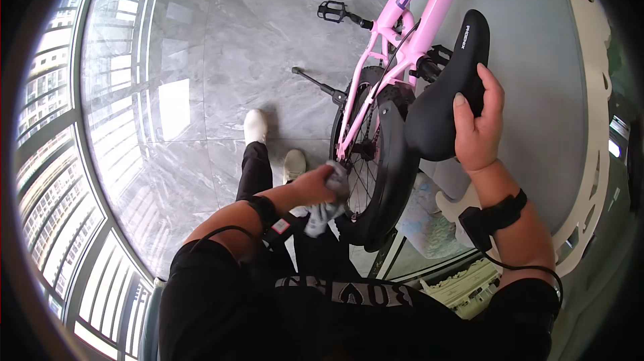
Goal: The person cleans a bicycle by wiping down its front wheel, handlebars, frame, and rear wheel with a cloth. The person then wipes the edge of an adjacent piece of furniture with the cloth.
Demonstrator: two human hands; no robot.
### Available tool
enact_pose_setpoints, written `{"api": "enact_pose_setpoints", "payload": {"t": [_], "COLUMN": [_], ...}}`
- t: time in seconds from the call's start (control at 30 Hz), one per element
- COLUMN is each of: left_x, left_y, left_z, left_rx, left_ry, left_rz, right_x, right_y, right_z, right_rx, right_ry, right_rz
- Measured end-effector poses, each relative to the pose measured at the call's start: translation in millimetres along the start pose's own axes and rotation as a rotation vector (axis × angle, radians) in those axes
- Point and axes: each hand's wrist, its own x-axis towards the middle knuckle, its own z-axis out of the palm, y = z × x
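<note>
Sideways, kickstand (320, 84) and pedal (333, 11) jut from the pink bike (421, 37).

saddle (439, 109): matt, smooth | frame (429, 25): glossy | rag (341, 186): cloth (weave blurred) | floor (221, 86): glossy, smooth

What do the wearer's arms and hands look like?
Both hands, left and right, are ungloved. Short black sleeves. Each forearm wears a black strap with a thin black cable. The left unit shows a white-and-red label; the right has a dark box.
</note>
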Motion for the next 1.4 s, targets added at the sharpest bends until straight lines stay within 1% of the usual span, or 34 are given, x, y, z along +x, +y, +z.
{"api": "enact_pose_setpoints", "payload": {"t": [0.07, 0.17, 0.23, 0.3, 0.33, 0.4, 0.43, 0.5, 0.53, 0.57, 0.63, 0.67, 0.73, 0.8, 0.9, 1.0, 1.1, 1.17, 1.2, 1.3, 1.4], "left_x": [-1.8, 7.0, 46.8, 97.7, 117.9, 158.5, 177.5, 203.7, 214.2, 223.4, 245.6, 252.5, 239.3, 205.4, 185.0, 178.3, 190.0, 208.7, 210.3, 216.5, 219.8], "left_y": [-11.5, -1.3, -13.1, -18.8, -8.5, 13.6, 19.1, 29.2, 26.1, 14.8, -35.4, -64.0, -87.8, -79.8, -91.3, -97.4, -63.6, -39.0, -26.0, -36.7, -47.0], "left_z": [-13.2, -43.1, -58.5, -81.2, -93.5, -116.8, -123.3, -124.9, -119.9, -112.4, -71.1, -56.2, -55.7, -77.0, -103.4, -113.6, -113.2, -86.7, -80.3, -88.5, -101.3], "left_rx": [-0.142, -0.403, -0.554, -0.284, -0.319, -0.282, -0.212, -0.161, -0.121, -0.110, -0.131, -0.202, -0.151, 0.083, 0.406, 0.125, 0.072, 0.482, 0.417, 0.513, 0.606], "left_ry": [0.121, 0.242, 0.377, 0.530, 0.555, 0.620, 0.659, 0.726, 0.732, 0.635, 0.600, 0.567, 0.429, 0.233, -0.020, 0.483, 0.595, 0.364, 0.420, 0.434, 0.352], "left_rz": [-0.192, -0.178, 0.098, 0.119, 0.141, 0.191, 0.216, 0.162, 0.145, 0.116, 0.046, 0.041, -0.014, -0.109, -0.198, -0.264, -0.119, 0.144, 0.050, 0.116, 0.090], "right_x": [-0.4, 1.5, -0.4, -0.4, 0.5, -0.2, -1.7, -3.5, -2.2, -1.1, -0.2, 0.1, 0.6, 1.2, 2.5, 2.4, -1.5, 5.7, 5.8, -1.3, -2.3], "right_y": [-0.1, -2.4, -1.3, -1.8, -3.4, -2.4, -1.8, -3.2, -7.2, -7.8, -6.8, -7.9, -10.0, -13.4, -8.5, -8.2, -9.2, -13.2, -15.2, -13.2, -11.7], "right_z": [0.4, -1.0, -1.8, -3.9, -4.9, -5.2, -3.9, -1.5, -2.9, -2.9, -0.9, -0.1, -1.2, -0.5, -3.6, -1.2, -0.3, -3.2, -6.0, -11.2, -10.8], "right_rx": [-0.004, 0.003, 0.031, 0.006, 0.003, -0.010, 0.055, 0.186, 0.130, 0.134, 0.149, 0.116, 0.094, 0.060, 0.007, 0.018, -0.021, -0.035, -0.042, -0.136, -0.190], "right_ry": [-0.017, -0.032, -0.052, -0.082, -0.094, -0.132, -0.134, -0.135, -0.168, -0.168, -0.168, -0.163, -0.174, -0.168, -0.203, -0.182, -0.125, -0.185, -0.215, -0.251, -0.220], "right_rz": [0.002, 0.009, 0.055, 0.071, 0.083, 0.101, 0.128, 0.181, 0.213, 0.214, 0.216, 0.228, 0.239, 0.263, 0.189, 0.210, 0.248, 0.315, 0.355, 0.325, 0.283]}}
